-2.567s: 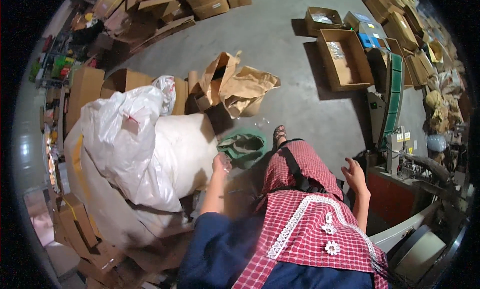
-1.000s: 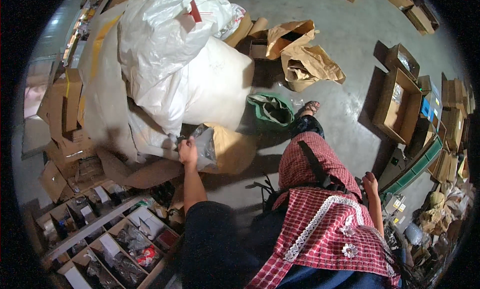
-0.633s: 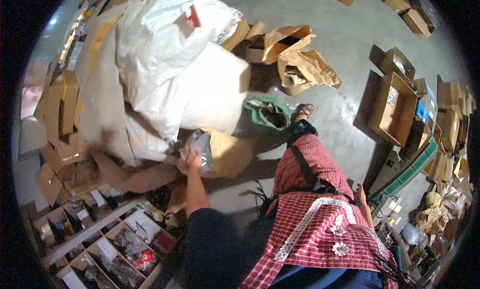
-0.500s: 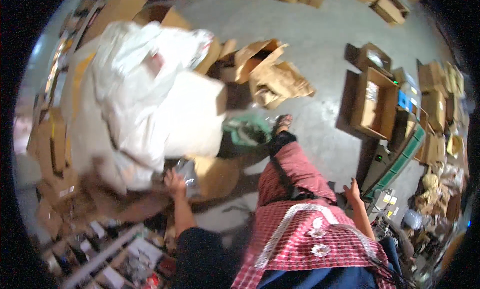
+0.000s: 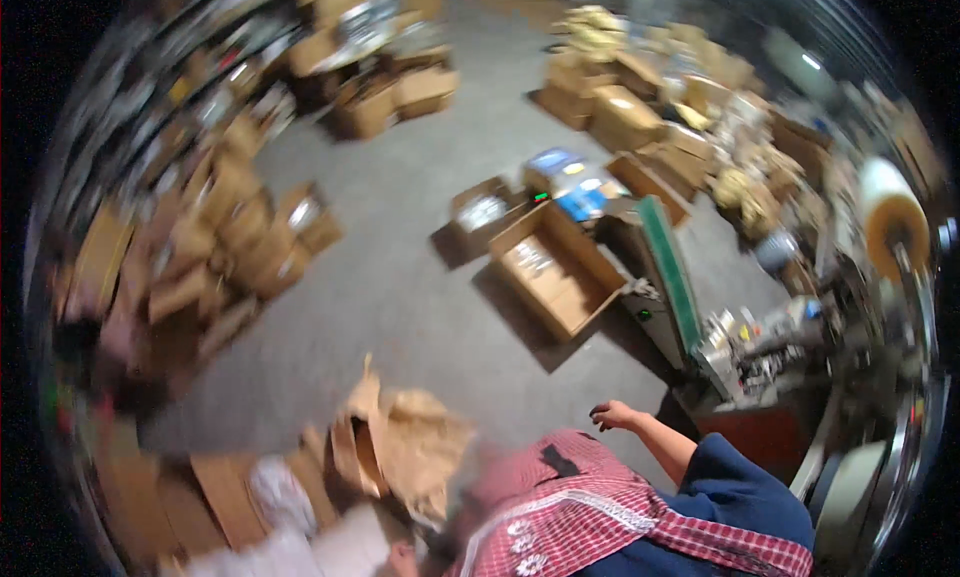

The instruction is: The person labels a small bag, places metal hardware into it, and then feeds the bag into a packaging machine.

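Right hand [image 5: 615, 415] hangs in the air by the checked red apron [image 5: 590, 512], fingers loosely curled, grip empty. Left hand [image 5: 402, 557] barely shows at the bottom edge; its grip I cannot tell. Crumpled brown paper [image 5: 405, 447] lies just ahead of it, nearer the left hand. Beyond, bare grey floor [image 5: 400, 287], then an open cardboard box [image 5: 555, 272], long axis running away rightward.

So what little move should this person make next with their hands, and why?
Probably bring the right hand down and across toward the left hand. The right hand hangs empty in the air above the grey floor, while the left hand, blurred at the lower edge, is down by the white bag and the torn brown cardboard.
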The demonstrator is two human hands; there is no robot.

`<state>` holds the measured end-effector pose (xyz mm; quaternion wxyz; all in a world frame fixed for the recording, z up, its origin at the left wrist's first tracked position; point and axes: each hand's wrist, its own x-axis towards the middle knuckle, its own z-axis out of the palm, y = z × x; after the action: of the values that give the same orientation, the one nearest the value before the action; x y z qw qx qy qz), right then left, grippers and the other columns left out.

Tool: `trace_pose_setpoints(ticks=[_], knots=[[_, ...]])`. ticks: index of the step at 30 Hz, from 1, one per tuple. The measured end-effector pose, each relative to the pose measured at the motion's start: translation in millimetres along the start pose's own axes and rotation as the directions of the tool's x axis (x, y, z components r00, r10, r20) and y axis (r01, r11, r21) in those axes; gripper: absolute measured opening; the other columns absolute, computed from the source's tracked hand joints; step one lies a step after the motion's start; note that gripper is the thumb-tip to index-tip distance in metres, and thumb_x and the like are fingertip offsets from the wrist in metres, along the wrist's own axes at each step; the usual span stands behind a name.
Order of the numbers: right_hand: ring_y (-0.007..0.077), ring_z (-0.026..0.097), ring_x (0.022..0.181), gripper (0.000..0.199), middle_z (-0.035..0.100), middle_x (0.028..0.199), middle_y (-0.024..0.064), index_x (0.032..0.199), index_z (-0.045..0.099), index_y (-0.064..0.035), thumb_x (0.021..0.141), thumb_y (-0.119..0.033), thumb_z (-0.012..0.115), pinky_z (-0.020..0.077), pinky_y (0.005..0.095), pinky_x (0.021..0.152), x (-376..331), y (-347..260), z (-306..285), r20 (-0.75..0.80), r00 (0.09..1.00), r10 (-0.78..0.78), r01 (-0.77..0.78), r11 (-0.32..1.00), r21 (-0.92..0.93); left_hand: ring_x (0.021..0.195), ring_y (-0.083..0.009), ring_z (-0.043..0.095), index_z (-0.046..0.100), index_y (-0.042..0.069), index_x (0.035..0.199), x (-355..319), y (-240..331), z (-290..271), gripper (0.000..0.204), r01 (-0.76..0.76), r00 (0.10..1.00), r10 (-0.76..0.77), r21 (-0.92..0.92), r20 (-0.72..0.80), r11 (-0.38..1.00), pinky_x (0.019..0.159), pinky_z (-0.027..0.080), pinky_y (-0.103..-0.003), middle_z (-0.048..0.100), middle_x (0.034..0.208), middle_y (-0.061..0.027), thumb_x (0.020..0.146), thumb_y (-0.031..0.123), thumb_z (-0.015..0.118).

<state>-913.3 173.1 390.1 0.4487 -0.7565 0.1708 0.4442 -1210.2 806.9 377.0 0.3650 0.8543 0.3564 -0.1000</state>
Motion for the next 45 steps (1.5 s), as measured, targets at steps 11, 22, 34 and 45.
trace_pose_setpoints(ticks=[11,22,34,45], knots=[[0.0197,0.068,0.074,0.026,0.07,0.083,0.0072,0.092,0.07,-0.0129,0.07,-0.028,0.069,0.0525,0.0343,0.067,0.3,12.7,-10.2,-0.017,0.999,0.051,-0.053,0.995,-0.079,0.065,-0.0201,0.06,0.059,-0.002,0.108,383.5,305.1,104.6,0.024,-0.035,0.887,0.214,-0.402,0.41,0.915,0.056,0.049,-0.03,0.066,0.086,-0.0126,0.087,0.006,0.054],[0.029,0.067,0.082,0.031,0.07,0.087,0.0127,0.101,0.07,-0.0096,0.076,-0.025,0.059,0.0525,0.0425,0.072,321.1,-229.8,-154.8,-0.234,0.971,0.044,-0.086,0.981,-0.172,0.067,-0.021,0.061,0.061,-0.001,0.106,520.7,599.7,139.4,0.023,-0.115,0.843,0.24,-0.274,0.482,0.955,0.059,0.049,-0.032,0.067,0.087,-0.0132,0.086,0.008,0.054],[0.0208,0.068,0.06,0.02,0.072,0.08,0.0077,0.086,0.072,-0.0101,0.083,-0.023,0.057,0.0556,0.0341,0.057,536.1,-520.5,-285.7,-0.294,0.954,0.061,-0.032,0.994,0.101,0.069,-0.0221,0.062,0.063,0.0,0.103,830.4,794.4,122.8,0.022,-0.137,0.843,0.231,-0.222,0.486,0.965,0.061,0.05,-0.034,0.067,0.088,-0.0139,0.085,0.01,0.055],[0.0282,0.065,0.096,0.038,0.069,0.101,0.0176,0.102,0.07,-0.0075,0.083,-0.039,0.063,0.05,0.0366,0.085,612.6,-600.4,-328.3,-0.16,0.967,0.2,-0.217,0.971,-0.096,0.072,-0.023,0.064,0.065,0.002,0.1,1056.9,1072.6,185.2,0.021,-0.434,0.604,0.404,-0.141,0.687,0.89,0.064,0.051,-0.036,0.068,0.089,-0.0145,0.084,0.012,0.056]])
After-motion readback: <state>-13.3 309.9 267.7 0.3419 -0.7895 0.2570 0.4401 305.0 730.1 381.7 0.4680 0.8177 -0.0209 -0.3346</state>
